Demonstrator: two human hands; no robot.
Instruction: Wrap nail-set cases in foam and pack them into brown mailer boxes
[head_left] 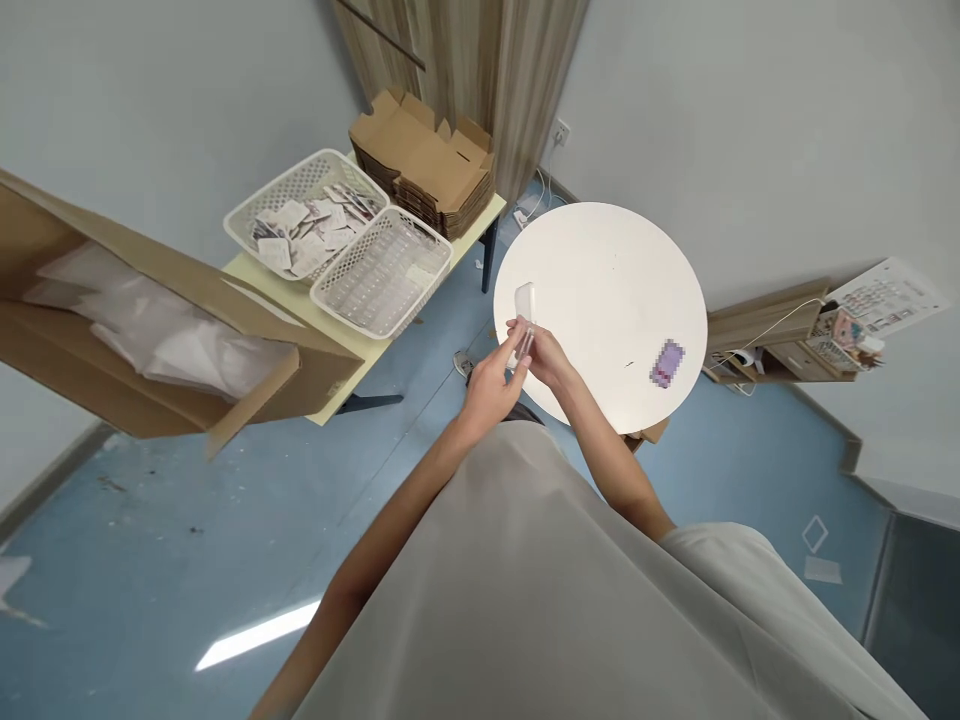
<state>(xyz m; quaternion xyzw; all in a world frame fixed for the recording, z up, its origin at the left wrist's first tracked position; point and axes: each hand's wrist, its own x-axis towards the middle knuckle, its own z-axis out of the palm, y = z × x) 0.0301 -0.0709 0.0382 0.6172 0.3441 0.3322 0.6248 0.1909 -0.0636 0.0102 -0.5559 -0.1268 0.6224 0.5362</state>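
Observation:
Both of my hands are together over the near left edge of the round white table. My left hand is closed around a small clear plastic case, with fingers and thumb along its lower part. From the other side, my right hand grips the same case, its fingertips meeting those of the left. A whitish flap of the case points up and away from me. Whether anything is inside the case I cannot tell. A blurred purple item lies at the table's right side.
On a pale yellow table at the left are a white basket of paper packets, a white basket of clear cases and stacked flat cardboard boxes. A large carton holds plastic bags. A wooden shelf stands right.

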